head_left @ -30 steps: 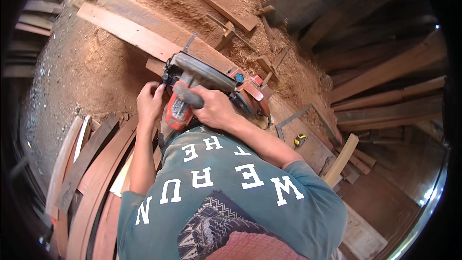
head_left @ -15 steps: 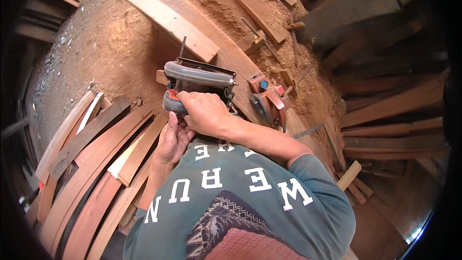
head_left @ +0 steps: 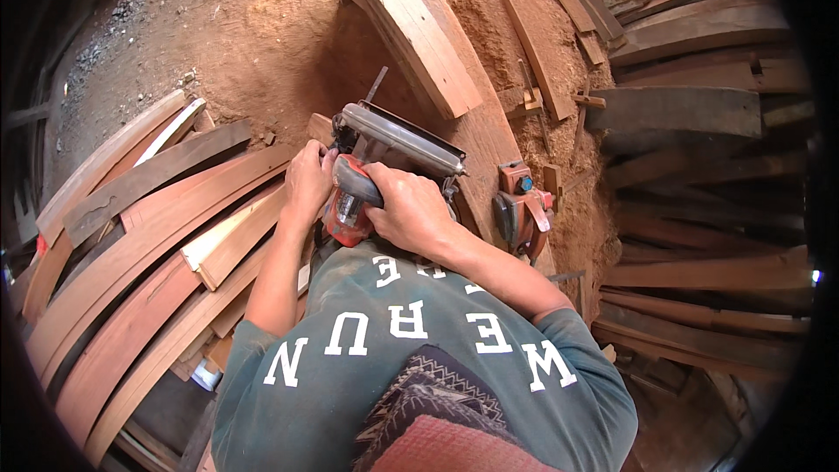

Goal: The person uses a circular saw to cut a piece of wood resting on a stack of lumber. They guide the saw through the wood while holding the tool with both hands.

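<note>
A circular saw (head_left: 400,142) with a grey blade guard and a red motor housing is in front of my body, over the near side of a long wooden beam. My right hand (head_left: 412,203) is wrapped round its dark rear handle. At the saw's left side, my left hand (head_left: 306,179) is closed with the fingertips against the saw's edge; the exact part it grips is hidden. A thick pale timber (head_left: 418,39) lies on the long beam (head_left: 489,135) just beyond the saw. To the right on the beam sits a red electric planer (head_left: 523,210).
Several long boards (head_left: 166,218) are piled at the left, and more dark planks (head_left: 699,114) are stacked at the right. Sawdust (head_left: 253,44) covers the ground. A narrow board (head_left: 529,44) lies past the beam, with small wood offcuts near it.
My view has shifted, so the beam and timber appear further right. The saw has turned, showing its red housing. My left hand has moved from beneath the handle to the saw's left side.
</note>
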A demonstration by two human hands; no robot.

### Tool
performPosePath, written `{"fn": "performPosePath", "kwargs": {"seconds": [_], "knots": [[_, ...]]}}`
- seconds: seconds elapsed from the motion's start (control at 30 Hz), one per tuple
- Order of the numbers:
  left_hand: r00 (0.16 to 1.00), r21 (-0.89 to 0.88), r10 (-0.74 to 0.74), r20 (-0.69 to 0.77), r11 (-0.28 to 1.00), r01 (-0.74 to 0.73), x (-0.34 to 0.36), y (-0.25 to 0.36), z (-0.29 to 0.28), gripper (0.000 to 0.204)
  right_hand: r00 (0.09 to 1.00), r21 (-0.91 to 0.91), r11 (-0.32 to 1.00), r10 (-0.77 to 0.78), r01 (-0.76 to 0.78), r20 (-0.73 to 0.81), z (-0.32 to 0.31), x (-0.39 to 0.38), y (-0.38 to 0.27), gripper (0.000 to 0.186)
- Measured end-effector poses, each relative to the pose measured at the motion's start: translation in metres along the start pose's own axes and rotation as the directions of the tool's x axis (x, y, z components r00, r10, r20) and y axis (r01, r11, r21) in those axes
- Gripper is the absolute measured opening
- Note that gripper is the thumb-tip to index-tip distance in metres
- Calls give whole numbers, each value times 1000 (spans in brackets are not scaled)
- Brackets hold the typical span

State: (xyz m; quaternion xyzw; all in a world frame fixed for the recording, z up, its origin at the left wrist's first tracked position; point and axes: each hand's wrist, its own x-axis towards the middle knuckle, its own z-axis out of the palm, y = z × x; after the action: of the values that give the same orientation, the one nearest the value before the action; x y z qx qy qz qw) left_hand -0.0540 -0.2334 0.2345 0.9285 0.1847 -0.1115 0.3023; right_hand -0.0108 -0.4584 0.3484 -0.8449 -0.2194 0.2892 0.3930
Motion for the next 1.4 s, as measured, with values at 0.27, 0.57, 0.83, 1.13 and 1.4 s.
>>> {"fn": "performPosePath", "kwargs": {"seconds": [0.27,0.57,0.83,1.13,1.4], "knots": [[953,125,14,303,991,-54,43,-9,-21,35,999,-19,999,-33,33,0,9,19,-6,41],[913,-17,241,328,968,-250,71,-49,-20,29,999,29,998,-52,52,-1,21,40,-8,32],[838,-846,-117,533,-66,529,-17,-27,-65,57,995,-3,995,-97,97,24,51,87,-16,33],[814,-793,-53,578,-271,545,-30,21,-72,83,984,-23,983,-181,181,3,83,106,-43,27],[794,-758,-68,604,-355,546,-1,-61,-32,49,828,-261,826,-544,499,-138,54,76,-55,46]]}}
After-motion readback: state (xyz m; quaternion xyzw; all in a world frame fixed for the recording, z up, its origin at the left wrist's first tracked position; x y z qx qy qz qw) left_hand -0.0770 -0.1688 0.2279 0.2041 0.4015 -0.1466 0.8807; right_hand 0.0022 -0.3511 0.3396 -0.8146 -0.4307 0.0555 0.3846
